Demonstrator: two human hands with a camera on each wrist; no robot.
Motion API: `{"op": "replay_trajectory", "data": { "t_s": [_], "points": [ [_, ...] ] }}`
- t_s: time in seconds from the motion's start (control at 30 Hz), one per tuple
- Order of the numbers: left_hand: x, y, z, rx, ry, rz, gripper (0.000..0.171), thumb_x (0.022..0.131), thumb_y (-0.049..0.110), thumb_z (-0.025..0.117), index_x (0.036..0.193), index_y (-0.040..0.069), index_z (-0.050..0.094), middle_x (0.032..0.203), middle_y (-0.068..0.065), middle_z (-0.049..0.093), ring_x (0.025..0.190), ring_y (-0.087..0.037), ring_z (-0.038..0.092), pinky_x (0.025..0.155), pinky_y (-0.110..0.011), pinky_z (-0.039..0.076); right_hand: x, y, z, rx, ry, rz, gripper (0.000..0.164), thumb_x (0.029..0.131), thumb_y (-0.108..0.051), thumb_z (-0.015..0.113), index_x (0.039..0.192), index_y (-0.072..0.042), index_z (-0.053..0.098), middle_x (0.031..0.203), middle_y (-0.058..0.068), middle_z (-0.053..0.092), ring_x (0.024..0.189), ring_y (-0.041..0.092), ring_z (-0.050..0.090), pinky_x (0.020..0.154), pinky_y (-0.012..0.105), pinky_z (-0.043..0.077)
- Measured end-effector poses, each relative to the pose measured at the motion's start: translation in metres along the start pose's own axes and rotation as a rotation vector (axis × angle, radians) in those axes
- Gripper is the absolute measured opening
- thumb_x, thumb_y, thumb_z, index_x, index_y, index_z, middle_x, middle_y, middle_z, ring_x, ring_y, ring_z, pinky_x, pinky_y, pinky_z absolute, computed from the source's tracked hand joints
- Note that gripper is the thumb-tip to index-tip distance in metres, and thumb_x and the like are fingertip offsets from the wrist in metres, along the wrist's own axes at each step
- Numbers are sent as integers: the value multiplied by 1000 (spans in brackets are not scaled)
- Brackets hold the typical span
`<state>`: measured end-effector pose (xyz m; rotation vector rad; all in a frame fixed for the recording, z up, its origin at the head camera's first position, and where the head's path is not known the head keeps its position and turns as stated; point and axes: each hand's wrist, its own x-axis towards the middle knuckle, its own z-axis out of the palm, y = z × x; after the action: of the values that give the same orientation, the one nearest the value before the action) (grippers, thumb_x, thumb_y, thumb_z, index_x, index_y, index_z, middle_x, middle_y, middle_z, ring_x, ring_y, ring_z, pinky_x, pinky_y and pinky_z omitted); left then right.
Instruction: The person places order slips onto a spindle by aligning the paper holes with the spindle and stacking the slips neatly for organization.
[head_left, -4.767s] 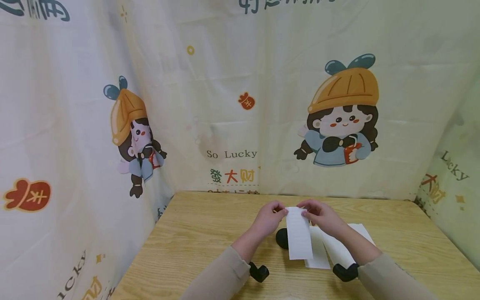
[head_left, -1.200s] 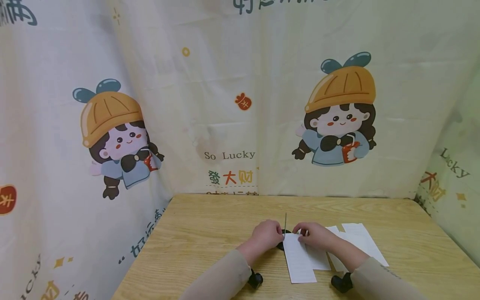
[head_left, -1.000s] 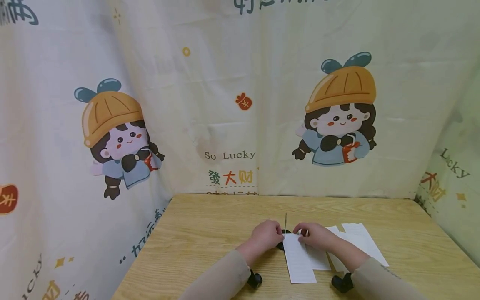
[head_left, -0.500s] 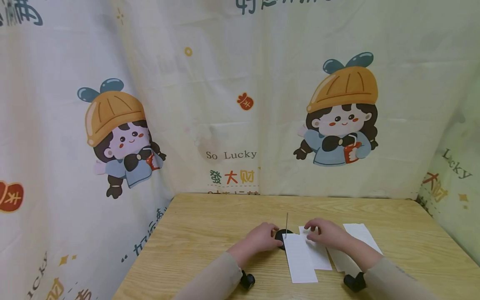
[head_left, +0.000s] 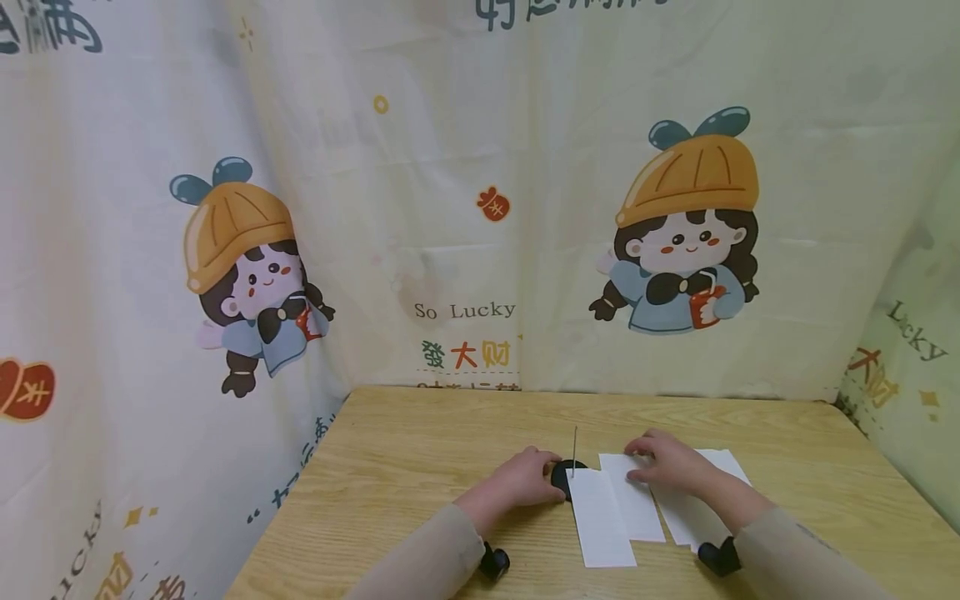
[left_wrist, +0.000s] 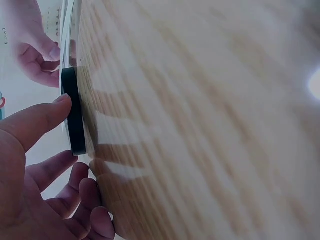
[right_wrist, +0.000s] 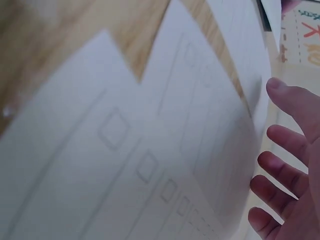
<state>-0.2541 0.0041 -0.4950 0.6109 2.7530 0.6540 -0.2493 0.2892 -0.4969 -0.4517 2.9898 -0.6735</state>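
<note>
On the table (head_left: 420, 467) the front slip (head_left: 602, 525) lies overlapping a second slip (head_left: 637, 512), apparently pierced near its far L corner by the thin spike (head_left: 575, 446), & I see the L hand (head_left: 525, 477) grip the black base (left_wrist: 75, 120), thumb & finger at its rim. I judge it v. light, limp, prob. easily torn nr the spike, best held by both far corners. R hand (head_left: 667, 461), fingers apart, holds nothing above more sheets (head_left: 686, 518); upright spike's the main obstacle.
</note>
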Motion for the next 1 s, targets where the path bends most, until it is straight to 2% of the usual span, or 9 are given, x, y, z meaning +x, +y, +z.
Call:
{"op": "replay_trajectory", "data": {
  "t_s": [0.3,0.5,0.7,1.0],
  "points": [
    [0,1,2,10,12,-7,58,79,38,82,132,23,62,97,3,52,82,-13,49,77,-30,45,10,5,0,-94,-12,-47,36,75,-34,86,100,-13,69,96,-3,60,90,21,57,86,47,47],
    [-3,4,0,23,15,-11,57,80,39,82,131,23,63,97,2,52,82,-13,49,76,-30,45,14,-3,-5,-97,-56,-35,30,76,-28,86,95,-12,68,91,-3,58,86,18,54,83,44,47],
    [-2,4,1,30,18,-13,57,80,40,82,132,24,62,98,3,53,83,-13,50,76,-30,45,14,-10,-6,-94,-85,-20,21,79,-23,84,85,-18,65,83,-4,51,76,16,46,71,37,41],
    [-2,2,3,43,25,-7,58,80,41,81,132,25,62,98,3,53,82,-13,49,75,-30,45,13,-11,-1,-69,-67,-34,27,80,-17,83,87,-20,57,76,-6,50,71,14,45,67,35,38]
  ]
}}
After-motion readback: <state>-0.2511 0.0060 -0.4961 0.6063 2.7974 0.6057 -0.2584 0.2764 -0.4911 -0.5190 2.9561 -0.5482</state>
